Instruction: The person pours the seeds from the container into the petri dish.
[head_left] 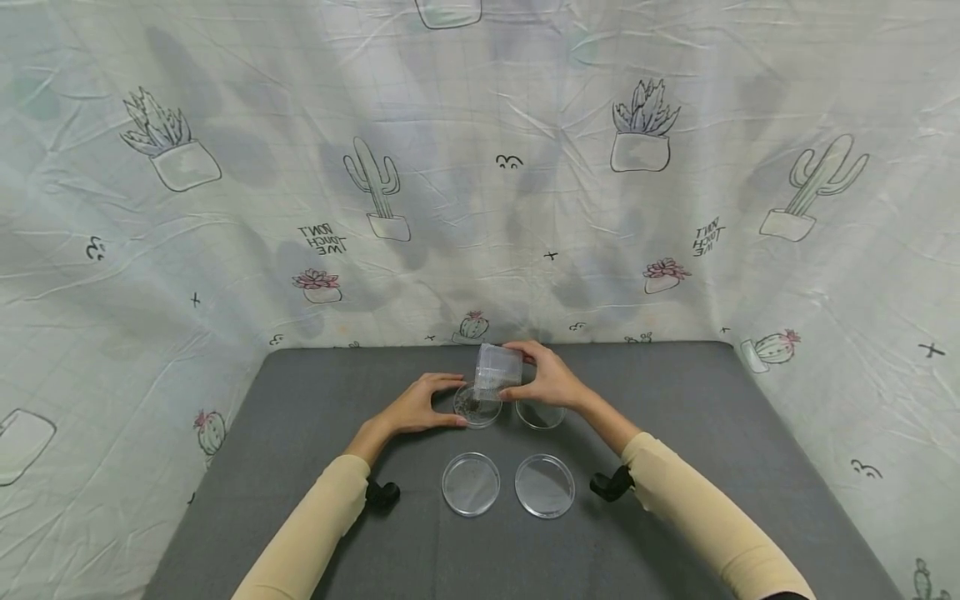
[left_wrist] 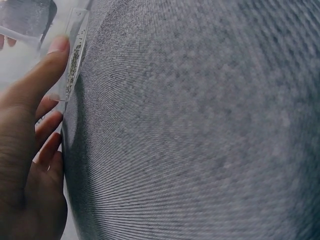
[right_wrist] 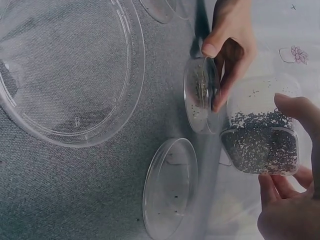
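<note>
Nearest to the head camera are the two cream sleeves [head_left: 315, 533], and just beyond them two clear petri dishes [head_left: 470, 483] lie side by side on the grey table [head_left: 300, 500], apart from each other and without seeds as far as I can see. Further back the left hand [head_left: 420, 410] curls its thumb and fingers around the rim of a third dish [head_left: 477, 406], which already has some dark grains in it. The right hand [head_left: 547, 377] grips a clear plastic cup [head_left: 497, 371] of dark seeds [right_wrist: 260, 147], tilted with its mouth over this dish; the cup is above the dish and perhaps touches its rim, but the view is too small to be sure. A fourth dish [head_left: 540, 414] stands just beside, partly under the right hand. I judge that the step in hand is pouring seeds into the steadied dish. The next move calls for a slow, small tilt, so only few grains fall, while the left hand keeps the dish from sliding.
</note>
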